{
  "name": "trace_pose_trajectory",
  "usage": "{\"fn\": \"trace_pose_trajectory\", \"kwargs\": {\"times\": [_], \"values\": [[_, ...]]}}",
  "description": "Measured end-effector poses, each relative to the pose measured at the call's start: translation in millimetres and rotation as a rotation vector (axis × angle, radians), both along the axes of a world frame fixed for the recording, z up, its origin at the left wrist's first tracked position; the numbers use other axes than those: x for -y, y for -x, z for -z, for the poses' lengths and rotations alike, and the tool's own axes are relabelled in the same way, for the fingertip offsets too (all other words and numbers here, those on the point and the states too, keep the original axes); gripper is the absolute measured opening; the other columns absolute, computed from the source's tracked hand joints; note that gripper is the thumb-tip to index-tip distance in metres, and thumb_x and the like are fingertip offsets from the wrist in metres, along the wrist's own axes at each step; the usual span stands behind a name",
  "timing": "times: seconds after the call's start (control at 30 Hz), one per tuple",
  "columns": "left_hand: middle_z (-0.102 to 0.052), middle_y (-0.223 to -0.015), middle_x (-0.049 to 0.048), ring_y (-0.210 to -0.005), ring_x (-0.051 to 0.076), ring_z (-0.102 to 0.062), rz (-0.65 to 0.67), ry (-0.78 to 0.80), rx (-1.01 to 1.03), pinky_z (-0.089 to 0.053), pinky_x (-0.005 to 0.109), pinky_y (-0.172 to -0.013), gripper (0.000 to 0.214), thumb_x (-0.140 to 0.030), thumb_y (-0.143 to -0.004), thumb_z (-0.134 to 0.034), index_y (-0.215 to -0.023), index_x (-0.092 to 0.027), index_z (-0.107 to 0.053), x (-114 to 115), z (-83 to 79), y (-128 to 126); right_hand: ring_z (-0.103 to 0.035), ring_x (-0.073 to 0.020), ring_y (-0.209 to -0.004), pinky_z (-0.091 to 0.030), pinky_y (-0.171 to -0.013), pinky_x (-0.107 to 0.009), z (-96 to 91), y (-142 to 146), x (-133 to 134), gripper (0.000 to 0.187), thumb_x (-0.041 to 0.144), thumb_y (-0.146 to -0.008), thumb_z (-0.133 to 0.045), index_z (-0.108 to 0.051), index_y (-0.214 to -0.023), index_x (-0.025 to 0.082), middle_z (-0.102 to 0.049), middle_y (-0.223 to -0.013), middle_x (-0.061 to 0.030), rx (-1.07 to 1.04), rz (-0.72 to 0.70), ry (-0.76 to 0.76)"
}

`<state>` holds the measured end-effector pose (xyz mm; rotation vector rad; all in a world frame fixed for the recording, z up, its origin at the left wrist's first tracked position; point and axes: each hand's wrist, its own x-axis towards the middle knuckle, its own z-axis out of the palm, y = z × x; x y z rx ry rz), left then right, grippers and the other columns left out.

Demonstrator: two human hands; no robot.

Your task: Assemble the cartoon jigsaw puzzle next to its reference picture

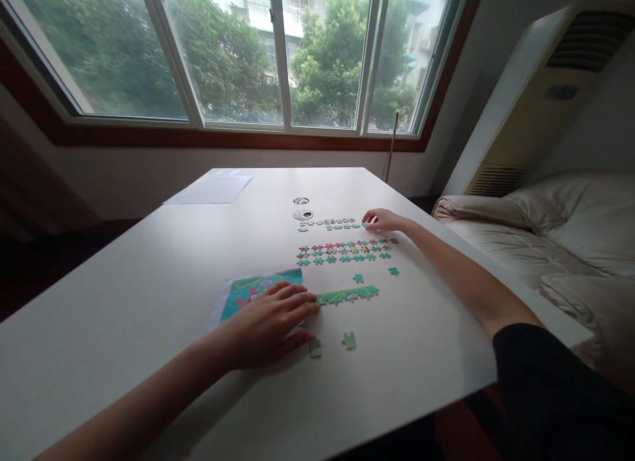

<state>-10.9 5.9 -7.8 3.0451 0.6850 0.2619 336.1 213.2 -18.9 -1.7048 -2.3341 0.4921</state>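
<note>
My left hand (280,322) lies palm down with its fingers stretched out. It covers part of a printed reference picture (238,302), teal with a pink figure. Its fingertips reach the left end of a joined strip of puzzle pieces (352,295). Near its thumb is a loose green puzzle piece (315,347), and another green piece (349,340) lies to the right. Across the table, my right hand (381,219) has its fingers bent down around a small teal puzzle piece (364,224) at the end of a row. Whether that piece is lifted, I cannot tell.
Several rows of loose puzzle pieces (342,251) lie mid-table. Two single pieces, one teal (358,278) and one darker (393,271), sit nearer. Two round discs (302,215) and a white sheet (208,189) lie farther back. A sofa (546,229) stands right of the white table (124,282).
</note>
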Motion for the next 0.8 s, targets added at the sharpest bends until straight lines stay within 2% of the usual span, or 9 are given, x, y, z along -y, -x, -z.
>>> {"fn": "trace_pose_trajectory", "kwargs": {"times": [0.07, 0.17, 0.27, 0.4, 0.5, 0.63, 0.8], "values": [[-0.057, -0.119, 0.0078, -0.109, 0.026, -0.049, -0.002, -0.004, 0.000, -0.037, 0.043, -0.092, 0.032, -0.035, -0.091, -0.044, -0.118, -0.020, -0.049, 0, 0.8, 1, -0.059, -0.0156, -0.082, -0.045, -0.067, -0.022, 2.5, 3, -13, 0.039, 0.030, -0.068, -0.069, -0.062, -0.105, 0.017, -0.063, -0.105, -0.0085, -0.003, 0.033, 0.035], [-0.056, -0.120, 0.0077, -0.109, 0.026, -0.049, -0.002, -0.004, -0.005, -0.037, 0.043, -0.093, 0.033, -0.036, -0.091, -0.044, -0.119, -0.020, -0.049, 0, 1.4, 1, -0.058, -0.0140, -0.071, -0.045, -0.059, -0.022, 1.5, 7, -24, 0.047, 0.036, -0.063, -0.074, -0.062, -0.103, 0.016, -0.063, -0.103, -0.0104, 0.000, 0.071, 0.112], [-0.057, -0.119, 0.0081, -0.109, 0.025, -0.049, 0.000, -0.004, 0.002, -0.037, 0.042, -0.092, 0.032, -0.036, -0.091, -0.043, -0.118, -0.020, -0.050, 0, 0.6, 1, -0.052, -0.0100, -0.055, -0.042, -0.050, -0.022, -3.2, 9, -28, 0.045, 0.042, -0.058, -0.076, -0.066, -0.092, 0.014, -0.066, -0.083, -0.0073, 0.006, 0.081, 0.195], [-0.056, -0.119, 0.0082, -0.109, 0.026, -0.049, 0.003, 0.008, 0.001, -0.037, 0.043, -0.092, 0.033, -0.036, -0.091, -0.043, -0.119, -0.020, -0.049, 1, -0.7, 0, -0.044, -0.0072, -0.045, -0.038, -0.045, -0.022, -8.0, 10, -25, 0.043, 0.049, -0.054, -0.076, -0.066, -0.075, 0.013, -0.058, -0.058, -0.0011, 0.002, 0.063, 0.254], [-0.056, -0.120, 0.0080, -0.109, 0.026, -0.048, -0.004, 0.009, -0.008, -0.037, 0.044, -0.092, 0.033, -0.036, -0.091, -0.043, -0.119, -0.020, -0.049, 1, 0.1, 0, -0.043, -0.0077, -0.046, -0.037, -0.046, -0.023, -9.2, 11, -21, 0.041, 0.049, -0.055, -0.076, -0.065, -0.071, 0.013, -0.056, -0.055, -0.0004, -0.003, 0.047, 0.229], [-0.055, -0.121, 0.0076, -0.110, 0.026, -0.048, -0.007, 0.010, -0.016, -0.037, 0.044, -0.093, 0.033, -0.035, -0.090, -0.044, -0.120, -0.020, -0.048, 0, 1.2, 1, -0.048, -0.0103, -0.055, -0.037, -0.052, -0.024, -16.1, 15, -11, 0.036, 0.041, -0.055, -0.076, -0.066, -0.073, 0.012, -0.059, -0.064, -0.0027, -0.003, 0.004, 0.122], [-0.056, -0.120, 0.0080, -0.109, 0.026, -0.049, -0.002, 0.015, -0.010, -0.037, 0.044, -0.092, 0.033, -0.035, -0.091, -0.043, -0.119, -0.020, -0.049, 0, 0.6, 0, -0.052, -0.0114, -0.064, -0.037, -0.060, -0.023, -33.4, 19, 26, 0.030, 0.037, -0.065, -0.067, -0.070, -0.085, 0.015, -0.062, -0.070, -0.0015, -0.014, -0.117, 0.041]]}}
